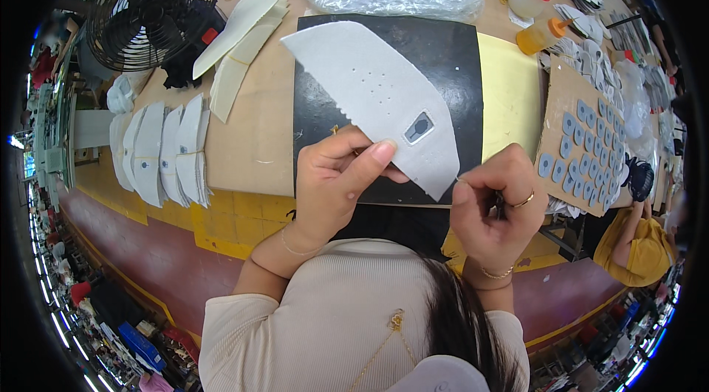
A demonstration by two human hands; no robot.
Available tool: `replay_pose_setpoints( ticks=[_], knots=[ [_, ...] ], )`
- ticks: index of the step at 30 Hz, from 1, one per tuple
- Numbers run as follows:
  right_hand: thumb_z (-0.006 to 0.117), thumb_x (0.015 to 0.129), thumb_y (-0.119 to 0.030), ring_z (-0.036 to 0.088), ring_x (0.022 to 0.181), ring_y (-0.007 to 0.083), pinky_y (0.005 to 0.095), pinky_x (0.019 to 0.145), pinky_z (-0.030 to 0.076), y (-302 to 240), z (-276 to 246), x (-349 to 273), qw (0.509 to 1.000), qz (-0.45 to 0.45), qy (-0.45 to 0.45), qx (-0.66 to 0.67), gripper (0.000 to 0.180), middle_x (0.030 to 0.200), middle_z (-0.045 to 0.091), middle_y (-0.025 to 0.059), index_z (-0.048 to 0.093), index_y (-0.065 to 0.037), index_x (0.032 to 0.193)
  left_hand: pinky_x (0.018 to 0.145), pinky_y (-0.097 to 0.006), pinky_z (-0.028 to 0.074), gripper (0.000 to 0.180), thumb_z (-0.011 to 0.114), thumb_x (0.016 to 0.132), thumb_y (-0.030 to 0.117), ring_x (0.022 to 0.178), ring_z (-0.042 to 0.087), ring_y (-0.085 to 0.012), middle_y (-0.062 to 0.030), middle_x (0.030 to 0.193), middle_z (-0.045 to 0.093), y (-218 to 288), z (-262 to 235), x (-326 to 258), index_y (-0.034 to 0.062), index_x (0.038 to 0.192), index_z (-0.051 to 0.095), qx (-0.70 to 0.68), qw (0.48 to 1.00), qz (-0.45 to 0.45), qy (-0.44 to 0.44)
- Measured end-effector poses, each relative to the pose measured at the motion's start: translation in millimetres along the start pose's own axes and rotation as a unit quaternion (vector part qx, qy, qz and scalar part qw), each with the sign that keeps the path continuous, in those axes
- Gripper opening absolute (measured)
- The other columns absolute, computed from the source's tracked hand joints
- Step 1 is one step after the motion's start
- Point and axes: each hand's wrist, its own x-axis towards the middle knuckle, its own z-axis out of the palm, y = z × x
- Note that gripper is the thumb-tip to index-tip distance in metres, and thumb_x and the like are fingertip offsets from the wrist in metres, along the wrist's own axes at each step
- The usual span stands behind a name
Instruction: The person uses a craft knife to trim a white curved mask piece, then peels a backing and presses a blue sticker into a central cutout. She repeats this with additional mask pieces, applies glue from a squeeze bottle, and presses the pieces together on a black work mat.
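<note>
Both hands are raised over the black cutting mat [450, 60]. Her left hand [341, 178] pinches the lower edge of a large white shoe-upper panel [373, 93], thumb on top and fingers curled beneath, holding it tilted above the mat. That panel has a serrated edge, a cluster of small punched holes and a small grey patch [419, 127] near its lower end. Her right hand [496, 204], with a ring on one finger, is closed around a thin dark tool [500, 205] just beside the panel's pointed tip; what the tool is, I cannot make out. To the left lie stacks of white cut pieces [166, 148] and a black fan [151, 4]. To the right a cardboard sheet [565, 93] carries rows of grey patches, with two squeeze bottles [543, 4] behind it.
</note>
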Motion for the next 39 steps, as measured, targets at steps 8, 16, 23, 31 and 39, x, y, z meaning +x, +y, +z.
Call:
replay_pose_setpoints(
  ticks=[8, 16, 23, 31, 39],
  knots=[
    [0.075, 0.085, -0.005, 0.045, 0.052, 0.0052, 0.0198, 0.051, 0.034, 36.3, 0.6, -1.5, 0.96, 0.245, 0.136, -0.015, 0.009, 0.059, 0.053, -0.0003, 0.066, -0.002, 0.087, 0.076, -0.03, 0.062, 0.023, 0.062, 0.099, 0.007, 0.093, 0.07, -0.0196, -0.0144, 0.107, 0.07, 0.0, -0.7, 1.9, -0.0082, 0.115, 0.067, -0.031, 0.999, -0.014, -0.013],
    [0.067, 0.086, -0.002, 0.062, 0.086, 0.0279, 0.0377, 0.078, 0.051, 122.4, 3.2, -27.2, 0.918, 0.285, 0.023, -0.275, 0.032, 0.103, 0.062, 0.0154, 0.06, 0.001, 0.117, 0.079, -0.031, 0.062, 0.023, 0.062, 0.099, 0.006, 0.098, 0.07, -0.0204, -0.0158, 0.11, 0.07, 0.9, -5.2, -1.3, -0.0083, 0.116, 0.064, -0.061, 0.998, -0.02, -0.019],
    [0.064, 0.095, -0.009, 0.064, 0.094, 0.0275, 0.0365, 0.083, 0.051, 114.8, -3.9, -26.4, 0.955, 0.198, 0.076, -0.206, 0.018, 0.105, 0.065, 0.0163, 0.061, 0.003, 0.108, 0.081, -0.033, 0.063, 0.028, 0.063, 0.097, 0.005, 0.102, 0.07, -0.0227, -0.0177, 0.114, 0.068, 1.5, -1.9, 0.9, -0.0096, 0.121, 0.058, -0.079, 0.996, -0.044, -0.019],
    [0.054, 0.106, -0.029, 0.064, 0.076, 0.012, 0.0255, 0.071, 0.049, 70.3, -0.9, -2.5, 0.971, 0.129, 0.034, 0.2, 0.039, 0.087, 0.071, 0.0094, 0.069, 0.003, 0.092, 0.081, -0.032, 0.064, 0.029, 0.063, 0.097, 0.005, 0.103, 0.07, -0.0236, -0.0197, 0.116, 0.067, 0.6, -2.8, 0.7, -0.0103, 0.121, 0.057, -0.08, 0.996, -0.044, -0.022],
    [0.072, 0.094, -0.014, 0.06, 0.072, 0.0053, 0.0214, 0.063, 0.046, 36.5, -9.5, -3.3, 0.877, 0.301, -0.141, 0.346, 0.018, 0.081, 0.07, 0.0029, 0.072, 0.004, 0.098, 0.082, -0.032, 0.064, 0.029, 0.062, 0.098, 0.005, 0.103, 0.07, -0.0228, -0.0181, 0.113, 0.068, 0.9, -7.5, -0.3, -0.0102, 0.122, 0.057, -0.069, 0.997, -0.037, -0.026]
  ],
)
